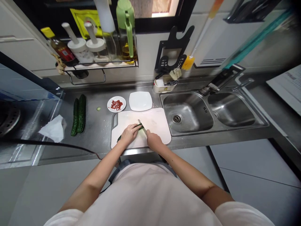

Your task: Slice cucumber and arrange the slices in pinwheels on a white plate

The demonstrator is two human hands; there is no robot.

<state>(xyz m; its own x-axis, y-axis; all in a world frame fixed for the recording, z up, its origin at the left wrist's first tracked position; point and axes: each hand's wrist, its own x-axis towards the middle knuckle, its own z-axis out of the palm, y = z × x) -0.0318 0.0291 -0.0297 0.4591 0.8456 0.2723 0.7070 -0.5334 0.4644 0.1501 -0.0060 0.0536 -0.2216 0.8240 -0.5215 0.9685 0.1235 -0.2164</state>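
A cucumber (pixel 119 138) lies on the white cutting board (pixel 160 122), mostly covered by my left hand (pixel 130 134). The fingers of that hand are closed over it, and its green skin shows at both ends. My right hand (pixel 154 141) is wrapped round the handle of a knife (pixel 142 124). The blade slants up and to the left, right beside the fingertips of my left hand, at the end of the cucumber. Whether the edge is inside the cucumber, I cannot tell.
Behind the board stand a small plate of chopped red pieces (pixel 117 104) and a white square plate (pixel 140 101). Two whole cucumbers (pixel 78 114) and a crumpled white tissue (pixel 54 128) lie left. A double sink (pixel 188 110) is at right; a bottle rack (pixel 101 65) hangs above.
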